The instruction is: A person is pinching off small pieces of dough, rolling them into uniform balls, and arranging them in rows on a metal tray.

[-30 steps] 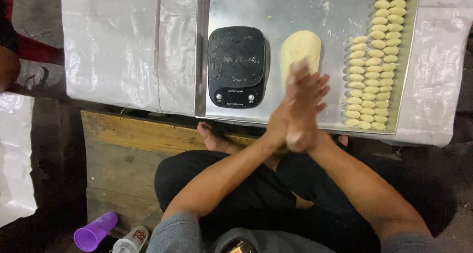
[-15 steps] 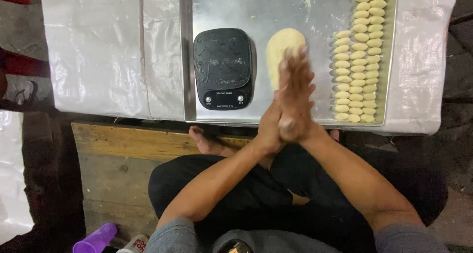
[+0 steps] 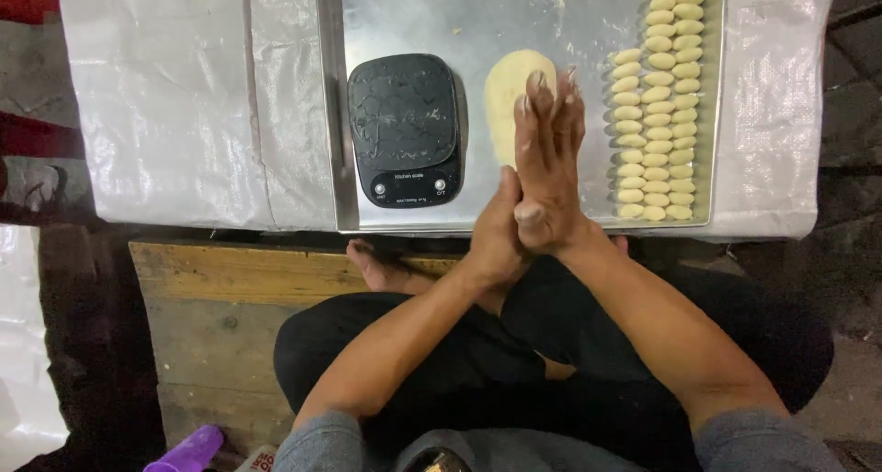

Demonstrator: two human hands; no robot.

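The right hand (image 3: 548, 164) lay flat against the left hand (image 3: 497, 224), palms pressed together, fingers straight; whether a piece of dough sat between them I cannot tell; the step looked like rolling a portion. Just beyond lay the dough lump (image 3: 507, 91) on the metal tray (image 3: 395, 13); a black scale (image 3: 403, 128) left of it; rows of shaped pieces (image 3: 657, 95) right; the table (image 3: 184, 114) under white sheeting.
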